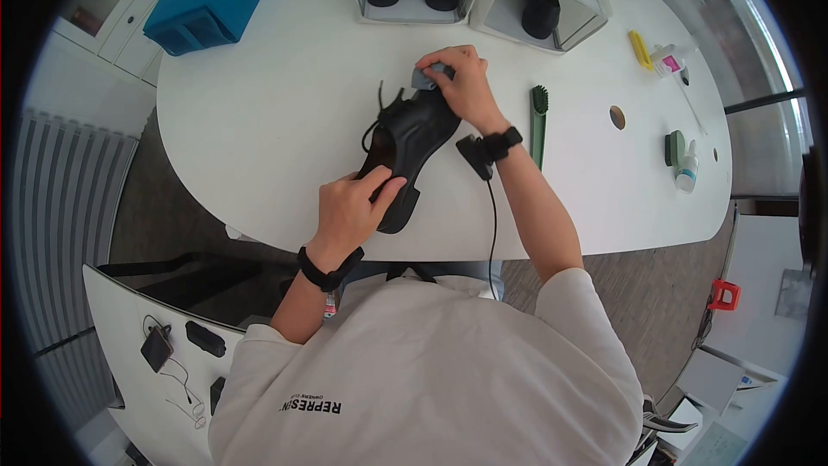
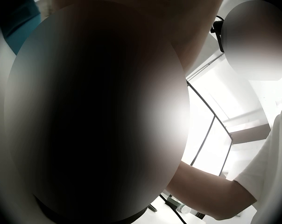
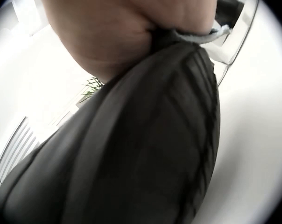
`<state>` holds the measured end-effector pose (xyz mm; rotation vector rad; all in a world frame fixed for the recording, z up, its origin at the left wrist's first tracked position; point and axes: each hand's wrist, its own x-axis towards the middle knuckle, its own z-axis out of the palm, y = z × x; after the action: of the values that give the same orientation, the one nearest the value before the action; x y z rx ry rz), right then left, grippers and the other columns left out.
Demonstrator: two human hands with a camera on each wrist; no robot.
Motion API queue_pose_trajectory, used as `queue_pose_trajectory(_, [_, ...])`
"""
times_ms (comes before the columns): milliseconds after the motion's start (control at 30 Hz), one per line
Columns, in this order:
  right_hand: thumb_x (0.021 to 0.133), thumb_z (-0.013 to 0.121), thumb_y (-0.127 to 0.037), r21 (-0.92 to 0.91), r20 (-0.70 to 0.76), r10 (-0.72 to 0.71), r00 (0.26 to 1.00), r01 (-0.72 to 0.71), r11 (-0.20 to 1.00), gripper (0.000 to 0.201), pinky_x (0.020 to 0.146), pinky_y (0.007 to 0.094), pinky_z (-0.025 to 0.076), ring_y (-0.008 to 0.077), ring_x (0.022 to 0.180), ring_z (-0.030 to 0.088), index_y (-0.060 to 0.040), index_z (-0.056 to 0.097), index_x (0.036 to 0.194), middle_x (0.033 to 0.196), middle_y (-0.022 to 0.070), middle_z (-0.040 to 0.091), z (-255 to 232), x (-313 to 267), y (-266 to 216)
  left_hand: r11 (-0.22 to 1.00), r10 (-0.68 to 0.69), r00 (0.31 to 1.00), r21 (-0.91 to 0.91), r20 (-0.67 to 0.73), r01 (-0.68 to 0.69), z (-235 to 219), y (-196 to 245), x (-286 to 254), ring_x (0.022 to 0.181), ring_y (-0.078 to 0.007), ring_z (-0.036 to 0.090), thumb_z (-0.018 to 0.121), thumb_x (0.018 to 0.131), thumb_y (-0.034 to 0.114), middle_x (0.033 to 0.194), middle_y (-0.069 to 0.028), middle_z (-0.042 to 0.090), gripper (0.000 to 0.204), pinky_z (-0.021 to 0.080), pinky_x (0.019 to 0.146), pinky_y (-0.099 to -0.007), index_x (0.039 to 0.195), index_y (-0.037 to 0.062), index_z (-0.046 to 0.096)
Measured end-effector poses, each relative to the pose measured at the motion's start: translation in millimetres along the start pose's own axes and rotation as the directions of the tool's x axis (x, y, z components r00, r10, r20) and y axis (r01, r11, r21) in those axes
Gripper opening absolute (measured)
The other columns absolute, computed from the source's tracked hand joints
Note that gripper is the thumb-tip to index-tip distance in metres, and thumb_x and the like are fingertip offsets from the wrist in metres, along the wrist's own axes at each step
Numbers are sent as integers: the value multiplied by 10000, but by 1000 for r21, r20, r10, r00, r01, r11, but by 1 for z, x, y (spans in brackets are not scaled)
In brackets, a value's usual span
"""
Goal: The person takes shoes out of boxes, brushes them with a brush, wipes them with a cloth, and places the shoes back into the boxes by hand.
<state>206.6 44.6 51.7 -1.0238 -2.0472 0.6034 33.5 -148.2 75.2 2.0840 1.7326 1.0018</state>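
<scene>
From where I stand, the black shoe (image 1: 424, 131) is over the middle of the tabletop's near edge (image 1: 474, 248), heel toward the person and toe angled toward the far edge. It's tipped sideways, its mouth and loose laces (image 1: 380, 103) facing the tabletop's left end; I can't tell whether it rests there or is held just above.

I'd judge it moderately heavy, with a stiff sole and heel block and an upper that gives a little. The smooth surface could slip under a loose grip, though it hardly looks fragile. The heel end seems the surest hold; the laces would only flop.

That's where the left hand (image 1: 347, 210) grips it, fingers at the mouth and along the heel, its elbow bent close to the body. The right hand (image 1: 468, 93) pinches a grey cloth (image 1: 427, 78) against the toe, wrist bent inward, forearm reaching over the near edge. The cloth looks soft and nearly weightless, best kept bunched at the fingertips. A green brush (image 1: 538, 125) lies just right of that wrist.
</scene>
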Motion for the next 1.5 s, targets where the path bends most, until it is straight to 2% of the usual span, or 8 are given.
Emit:
queue_pose_trajectory(167, [817, 648, -82, 235, 142, 230, 963, -258, 937, 134, 836, 320, 446, 221, 894, 624, -65, 703, 938, 889, 91, 695, -12, 8, 57, 982, 166, 986, 88, -1, -165, 4, 7, 0, 446, -264, 526, 654, 869, 291, 498, -70, 538, 252, 412, 445, -338, 718, 99, 593])
queue_pose_trajectory(300, [820, 645, -88, 267, 1, 340, 940, -328, 906, 138, 783, 297, 478, 228, 810, 650, -45, 704, 937, 871, 131, 698, -20, -11, 60, 980, 189, 982, 74, -19, -187, 6, 2, -1, 452, -252, 530, 665, 855, 293, 500, -65, 539, 248, 411, 441, -324, 710, 100, 607])
queue_pose_trajectory(600, [792, 676, -72, 136, -136, 166, 977, -147, 980, 121, 759, 341, 447, 245, 851, 545, -93, 712, 905, 825, 85, 666, -24, -62, -53, 996, 67, 993, 53, 95, -72, -10, 3, 9, 433, -271, 501, 686, 840, 283, 483, -95, 505, 245, 424, 483, -320, 711, 78, 645])
queue_pose_trajectory(733, [796, 642, -12, 178, -103, 165, 981, -145, 973, 146, 779, 345, 447, 263, 869, 557, -79, 706, 909, 904, 88, 669, -26, -67, -48, 999, 35, 994, 27, 107, -39, -8, -2, 8, 449, -293, 510, 693, 832, 288, 480, -98, 510, 233, 478, 550, -336, 721, 85, 666])
queue_pose_trajectory(900, [807, 627, -8, 62, -78, 246, 966, -242, 968, 156, 754, 362, 468, 298, 829, 584, -73, 701, 928, 869, 160, 659, -37, -62, 13, 929, 299, 953, 217, 39, -300, -21, -13, 28, 627, -293, 584, 708, 785, 325, 568, -95, 586, 250, 520, 809, -392, 732, 81, 698])
queue_pose_trajectory(1033, [809, 634, -18, 90, -46, 309, 950, -304, 948, 156, 707, 364, 480, 302, 769, 601, -67, 699, 941, 858, 171, 648, -39, -75, 15, 879, 125, 983, 444, 134, -172, -35, -17, 45, 837, -232, 589, 704, 781, 293, 769, -48, 648, 240, 362, 1027, -471, 797, 54, 693])
queue_pose_trajectory(1167, [804, 648, -17, 83, -130, 333, 934, -324, 942, 170, 697, 346, 483, 279, 793, 616, -71, 699, 956, 892, 161, 650, -43, -105, -26, 986, -33, 992, 167, 120, 13, -6, -36, 40, 1073, -318, 551, 666, 838, 215, 1075, -140, 614, 385, 187, 1104, -559, 1165, 33, 578])
queue_pose_trajectory(1500, [691, 667, 68, 123, -1, 106, 994, -105, 987, 252, 742, 346, 508, 275, 905, 593, -53, 665, 912, 900, 88, 654, -16, -107, -63, 992, -84, 967, -74, 242, 105, 10, -36, 57, 1144, -386, 516, 689, 805, 368, 1109, -226, 594, 703, -61, 1056, -674, 1268, -85, 416])
